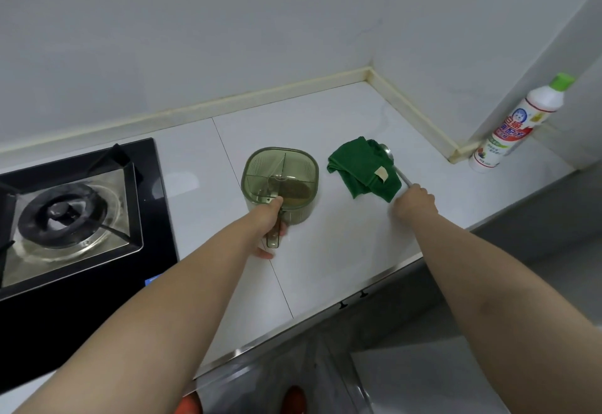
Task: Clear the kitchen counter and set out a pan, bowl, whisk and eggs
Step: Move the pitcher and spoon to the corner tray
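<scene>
Two items I hold: left hand (272, 219) grips green seasoning box (280, 174) handle, right hand (415, 201) pinches spoon (401, 176); nothing set out.

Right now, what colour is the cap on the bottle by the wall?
The cap is bright green, seen best in the head view.

light: soft, even, cool | shadows: faint on table (325, 127) | glare: none | focus: slightly soft | edges: wide-angle bowing
</scene>
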A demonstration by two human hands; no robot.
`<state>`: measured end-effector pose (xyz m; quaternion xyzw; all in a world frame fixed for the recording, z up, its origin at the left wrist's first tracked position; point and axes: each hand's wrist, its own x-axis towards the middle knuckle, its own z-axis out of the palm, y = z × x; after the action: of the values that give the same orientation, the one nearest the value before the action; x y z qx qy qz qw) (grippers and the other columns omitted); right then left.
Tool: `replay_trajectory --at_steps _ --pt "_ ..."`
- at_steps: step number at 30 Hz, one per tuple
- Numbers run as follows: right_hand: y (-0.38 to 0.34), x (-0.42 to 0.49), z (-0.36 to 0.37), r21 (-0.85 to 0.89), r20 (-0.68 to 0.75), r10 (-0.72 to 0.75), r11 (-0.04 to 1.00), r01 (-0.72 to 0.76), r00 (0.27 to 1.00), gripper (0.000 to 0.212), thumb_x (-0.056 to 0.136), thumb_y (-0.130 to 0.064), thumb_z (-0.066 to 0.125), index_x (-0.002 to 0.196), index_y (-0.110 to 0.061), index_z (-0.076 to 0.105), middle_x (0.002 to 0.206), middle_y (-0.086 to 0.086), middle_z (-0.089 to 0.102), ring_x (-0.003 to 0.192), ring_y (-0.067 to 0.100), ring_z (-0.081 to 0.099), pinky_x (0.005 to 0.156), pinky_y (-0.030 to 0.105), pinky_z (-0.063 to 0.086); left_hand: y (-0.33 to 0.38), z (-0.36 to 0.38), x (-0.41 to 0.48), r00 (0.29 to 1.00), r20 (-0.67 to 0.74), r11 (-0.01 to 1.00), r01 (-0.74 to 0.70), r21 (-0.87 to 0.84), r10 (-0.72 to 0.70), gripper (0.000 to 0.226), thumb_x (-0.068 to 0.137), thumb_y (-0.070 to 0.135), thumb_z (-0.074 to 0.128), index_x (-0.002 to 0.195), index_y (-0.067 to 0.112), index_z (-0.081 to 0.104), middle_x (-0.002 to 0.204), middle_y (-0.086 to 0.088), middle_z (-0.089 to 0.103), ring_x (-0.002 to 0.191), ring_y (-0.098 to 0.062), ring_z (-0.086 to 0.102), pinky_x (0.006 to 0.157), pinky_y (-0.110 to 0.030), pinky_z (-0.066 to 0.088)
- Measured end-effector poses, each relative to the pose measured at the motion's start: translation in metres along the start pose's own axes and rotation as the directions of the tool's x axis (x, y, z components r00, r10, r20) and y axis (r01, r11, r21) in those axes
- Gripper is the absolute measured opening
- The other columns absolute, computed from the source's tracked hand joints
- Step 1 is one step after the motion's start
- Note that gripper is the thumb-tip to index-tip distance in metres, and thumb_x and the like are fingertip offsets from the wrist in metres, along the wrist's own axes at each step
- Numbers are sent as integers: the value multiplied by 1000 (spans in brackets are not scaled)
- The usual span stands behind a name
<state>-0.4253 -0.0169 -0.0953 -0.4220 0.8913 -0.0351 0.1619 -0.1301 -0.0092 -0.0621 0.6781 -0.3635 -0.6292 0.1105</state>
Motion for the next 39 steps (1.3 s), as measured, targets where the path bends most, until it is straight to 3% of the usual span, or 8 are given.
replay_trajectory --at_steps 6,9,12,20,29,34,37,39 --pt "-3 16 4 64 -64 80 995 -76 995 32 90 -14 51 119 -2 48 119 16 50 113 31 47 91 39 43 -1 1 4 1000 -13 1000 2 17 -2 53 98 53 26 74 17 57 73 -1 55 76 -19 48 90 -48 49" --pt "2 22 4 211 2 127 970 -124 992 10 91 -10 51 88 -2 55 83 11 53 85 28 54 74 35 46 0 0 6 1000 -27 1000 3 30 -2 54 98 53 25 74 16 57 73 -1 55 76 -20 48 90 -48 49" --pt "3 24 9 260 22 146 954 -146 989 26 92 -10 50 68 -8 42 72 7 46 77 26 50 68 34 42 -1 0 7 1000 -25 1000 -11 29 12 54 98 52 25 72 18 57 70 0 55 71 -19 47 89 -47 48" --pt "4 2 9 229 171 115 961 -153 979 43 91 -31 48 120 0 53 123 16 51 111 34 52 82 34 44 -3 2 6 998 -40 998 -42 50 44 56 98 53 23 75 14 57 69 -2 55 66 -18 48 88 -46 50" --pt "17 -13 16 400 158 80 906 -138 984 29 93 -10 42 65 -13 45 74 3 47 70 18 46 61 24 37 -3 2 5 994 -72 995 -71 69 76 59 98 54 24 69 14 56 72 -2 58 76 -19 52 85 -42 48" --pt "16 -30 15 540 169 121 819 -195 978 36 97 -14 48 61 -15 46 79 3 58 70 18 57 61 11 46 -3 1 4 996 -62 998 -59 25 61 57 98 55 28 73 14 58 75 -2 62 89 -21 56 81 -40 47" --pt "22 -42 13 750 192 206 600 -279 959 19 98 -8 46 85 -6 59 65 3 55 53 13 50 33 7 34 -7 1 3 998 -7 996 -69 -63 69 51 96 56 34 80 15 60 85 -4 67 96 -21 61 89 -46 45" --pt "22 -53 10 837 228 226 451 -309 947 18 98 -5 43 94 -8 60 66 5 58 54 13 51 43 9 43 -11 0 1 996 38 985 -71 -159 78 47 95 54 40 81 15 61 84 -4 67 86 -18 61 94 -50 45"
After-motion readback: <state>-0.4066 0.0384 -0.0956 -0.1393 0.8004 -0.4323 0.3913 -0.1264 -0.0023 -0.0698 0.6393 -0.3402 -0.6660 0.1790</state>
